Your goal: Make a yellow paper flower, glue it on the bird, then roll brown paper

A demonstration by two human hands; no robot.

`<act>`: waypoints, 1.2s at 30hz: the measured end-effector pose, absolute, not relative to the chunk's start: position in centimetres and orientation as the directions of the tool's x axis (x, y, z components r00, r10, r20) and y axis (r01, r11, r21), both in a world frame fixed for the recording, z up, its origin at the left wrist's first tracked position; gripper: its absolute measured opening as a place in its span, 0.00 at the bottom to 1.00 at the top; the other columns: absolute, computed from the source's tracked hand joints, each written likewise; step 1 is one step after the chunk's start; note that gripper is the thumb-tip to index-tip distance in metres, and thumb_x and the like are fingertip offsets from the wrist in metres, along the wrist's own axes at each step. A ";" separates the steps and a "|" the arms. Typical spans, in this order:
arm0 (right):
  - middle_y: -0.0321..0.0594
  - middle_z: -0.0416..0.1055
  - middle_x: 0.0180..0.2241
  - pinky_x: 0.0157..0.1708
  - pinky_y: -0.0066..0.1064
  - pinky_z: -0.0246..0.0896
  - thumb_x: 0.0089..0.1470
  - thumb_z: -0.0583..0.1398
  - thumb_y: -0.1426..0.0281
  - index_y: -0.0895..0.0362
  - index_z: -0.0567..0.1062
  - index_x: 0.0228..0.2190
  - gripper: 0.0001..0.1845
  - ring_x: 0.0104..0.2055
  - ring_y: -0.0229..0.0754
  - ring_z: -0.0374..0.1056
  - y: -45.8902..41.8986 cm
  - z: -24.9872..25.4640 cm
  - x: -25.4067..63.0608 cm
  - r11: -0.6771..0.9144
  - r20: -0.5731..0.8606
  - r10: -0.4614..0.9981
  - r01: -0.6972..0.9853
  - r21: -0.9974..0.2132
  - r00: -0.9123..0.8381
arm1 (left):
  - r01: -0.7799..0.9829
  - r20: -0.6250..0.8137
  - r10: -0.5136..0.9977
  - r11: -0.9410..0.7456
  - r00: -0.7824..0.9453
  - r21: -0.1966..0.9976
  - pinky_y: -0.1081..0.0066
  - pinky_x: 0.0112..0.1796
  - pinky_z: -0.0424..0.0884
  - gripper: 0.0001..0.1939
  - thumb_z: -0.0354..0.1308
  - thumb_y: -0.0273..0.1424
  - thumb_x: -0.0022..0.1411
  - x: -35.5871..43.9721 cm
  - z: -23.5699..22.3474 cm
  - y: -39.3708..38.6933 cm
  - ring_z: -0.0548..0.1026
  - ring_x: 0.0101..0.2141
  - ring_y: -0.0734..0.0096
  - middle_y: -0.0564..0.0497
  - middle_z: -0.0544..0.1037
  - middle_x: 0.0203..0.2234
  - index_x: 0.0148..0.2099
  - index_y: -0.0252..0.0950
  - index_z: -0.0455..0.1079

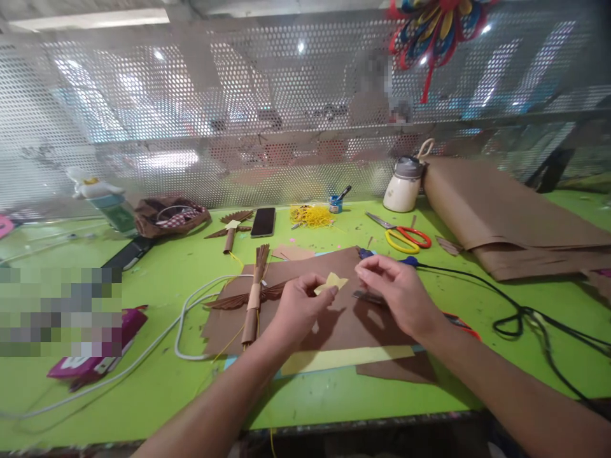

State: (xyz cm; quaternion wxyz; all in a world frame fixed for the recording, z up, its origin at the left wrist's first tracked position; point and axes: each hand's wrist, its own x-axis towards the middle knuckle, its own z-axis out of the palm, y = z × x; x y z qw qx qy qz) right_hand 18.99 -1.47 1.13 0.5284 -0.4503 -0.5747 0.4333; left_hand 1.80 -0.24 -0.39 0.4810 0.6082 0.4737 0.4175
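Observation:
Between the thumb and fingers of my left hand [303, 302] is a small folded piece of pale yellow paper [334, 280]. My right hand [403, 289] hovers just to its right, thumb and fingertips pinched together; whatever they hold, if anything, is too small to make out. Both hands are above a stack of brown paper [329, 334]. Left of my left hand lies a bird-like figure [254, 299] of rolled and pleated brown paper, with a lighter band round its middle. Beneath my right hand a dark, flat tool [367, 297] is partly hidden.
Red-and-yellow scissors [405, 238], a phone [263, 222], a second paper figure [230, 232], yellow strands [312, 216] and a white bottle [403, 184] stand or lie behind. A black cord [477, 272] runs right, a white cable [179, 327] left. Large folded brown paper [510, 210] fills the back right.

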 end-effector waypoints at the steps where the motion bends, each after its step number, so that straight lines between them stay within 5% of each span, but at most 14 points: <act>1: 0.34 0.64 0.23 0.27 0.26 0.56 0.51 0.59 0.64 0.59 0.71 0.28 0.09 0.26 0.34 0.59 -1.7 1.2 18.9 0.243 0.241 0.970 0.107 -0.964 -0.030 | 0.255 0.118 0.977 -0.162 0.179 0.953 0.77 0.24 0.56 0.10 0.59 0.35 0.52 1.7 -0.6 -0.2 0.62 0.21 0.78 0.55 0.68 0.20 0.29 0.32 0.68; 5: 0.35 0.66 0.23 0.26 0.27 0.55 0.53 0.57 0.65 0.59 0.72 0.26 0.10 0.26 0.35 0.60 -2.2 1.0 18.3 0.310 0.268 0.946 0.273 -0.911 -0.181 | 0.545 0.384 0.900 -0.433 0.208 0.718 0.75 0.27 0.57 0.08 0.54 0.30 0.55 1.7 -1.2 -0.3 0.64 0.25 0.75 0.54 0.67 0.21 0.25 0.33 0.65; 10: 0.37 0.69 0.25 0.28 0.27 0.57 0.53 0.57 0.65 0.59 0.72 0.29 0.10 0.27 0.37 0.63 -1.9 -0.2 17.8 0.303 0.247 0.948 0.323 -0.897 -0.203 | 0.640 0.517 0.791 -0.588 0.327 0.494 0.74 0.30 0.59 0.06 0.51 0.23 0.56 2.0 -1.3 -0.9 0.64 0.27 0.74 0.52 0.66 0.24 0.27 0.34 0.63; 36: 0.31 0.62 0.19 0.20 0.25 0.52 0.50 0.57 0.66 0.59 0.67 0.24 0.09 0.20 0.31 0.56 -2.4 0.3 17.2 0.080 0.043 0.964 0.134 -0.988 -0.263 | 0.678 0.541 0.740 -0.636 0.400 0.368 0.70 0.31 0.59 0.04 0.50 0.22 0.54 2.1 -1.2 -1.2 0.62 0.30 0.70 0.51 0.64 0.27 0.29 0.35 0.59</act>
